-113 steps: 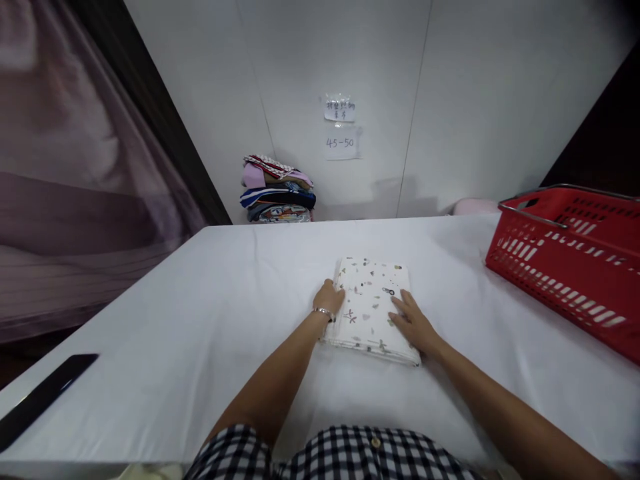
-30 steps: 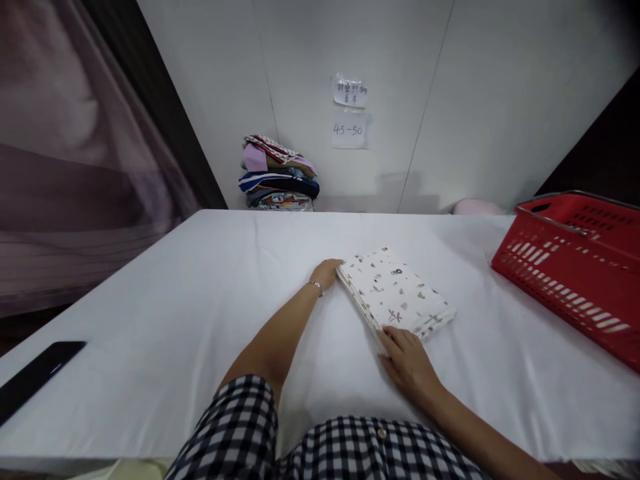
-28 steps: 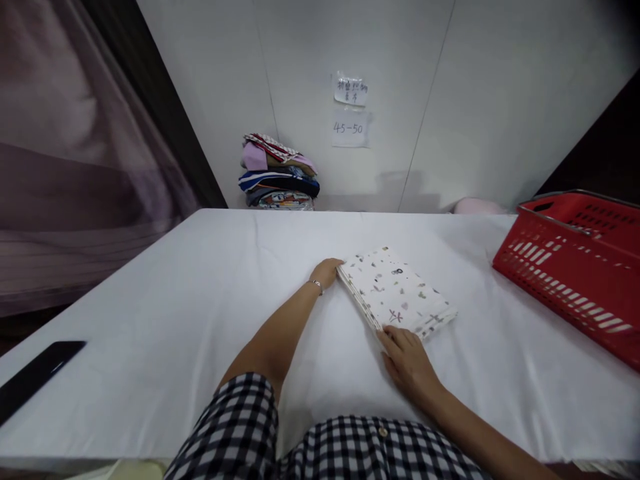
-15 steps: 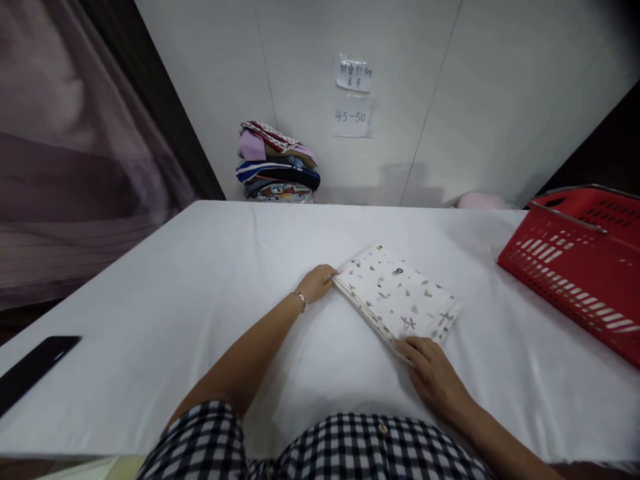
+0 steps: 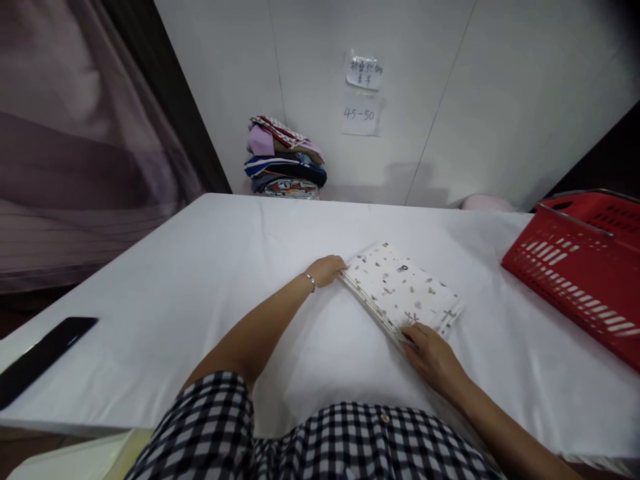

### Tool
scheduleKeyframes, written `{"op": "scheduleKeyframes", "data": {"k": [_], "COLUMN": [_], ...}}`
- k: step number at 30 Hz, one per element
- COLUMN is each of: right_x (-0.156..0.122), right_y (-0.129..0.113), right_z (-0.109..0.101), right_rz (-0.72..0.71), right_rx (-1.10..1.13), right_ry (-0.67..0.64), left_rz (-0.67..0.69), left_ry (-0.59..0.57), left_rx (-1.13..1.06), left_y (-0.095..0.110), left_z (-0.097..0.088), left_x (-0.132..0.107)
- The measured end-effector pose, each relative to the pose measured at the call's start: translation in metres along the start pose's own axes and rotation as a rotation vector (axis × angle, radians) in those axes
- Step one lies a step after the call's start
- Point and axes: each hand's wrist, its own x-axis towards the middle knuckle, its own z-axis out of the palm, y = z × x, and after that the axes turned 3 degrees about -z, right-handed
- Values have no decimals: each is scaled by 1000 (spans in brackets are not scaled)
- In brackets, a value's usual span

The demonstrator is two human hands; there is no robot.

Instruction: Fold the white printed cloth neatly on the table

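A folded white cloth [image 5: 400, 289] with small printed figures lies turned at an angle on the white table [image 5: 210, 267]. My left hand [image 5: 327, 269] rests at its far left corner, fingers curled round the edge. My right hand [image 5: 431, 353] grips its near corner, fingers tucked at the stacked edges. Both hands hold the cloth against the table.
A red plastic basket [image 5: 580, 267] with a metal handle stands at the right. A pile of folded clothes [image 5: 285, 167] sits behind the table by the wall. A dark flat phone [image 5: 43, 358] lies at the near left edge. Two paper notes [image 5: 363, 93] hang on the wall.
The folded cloth has been turned from square to diagonal. My right hand moved from its top to its near corner; my left hand stayed at the left corner.
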Motion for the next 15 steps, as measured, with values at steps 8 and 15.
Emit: {"op": "scheduleKeyframes", "data": {"k": [8,15], "right_x": [-2,-9], "right_y": [-4,-7], "right_z": [1,4], "right_rz": [-90,-167], "right_rx": [-121,-149], "right_ry": [115,96], "left_rz": [-11,-36], "left_ry": [66,103], "left_rx": [137,113], "left_y": [4,3], "left_z": [0,11], "left_x": [-4,-15]}}
